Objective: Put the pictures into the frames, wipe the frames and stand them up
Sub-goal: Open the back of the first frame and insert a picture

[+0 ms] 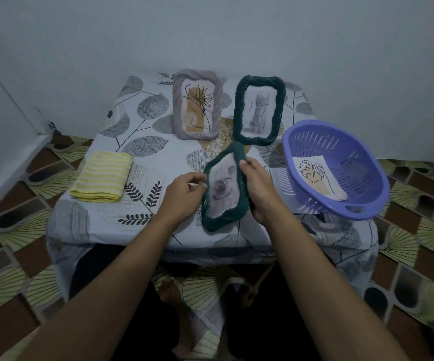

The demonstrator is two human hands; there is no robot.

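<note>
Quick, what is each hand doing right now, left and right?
Left hand: pinches the left edge of the dark green frame.
Right hand: grips its right edge.

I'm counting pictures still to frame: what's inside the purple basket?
One picture, a line-drawn leaf on white paper, lies flat on the floor of the purple basket. It covers what is beneath, so whether more sheets lie under it cannot be seen.

Pale wall, patterned tile flr, cloth-covered table, prob. low, dim light
</note>
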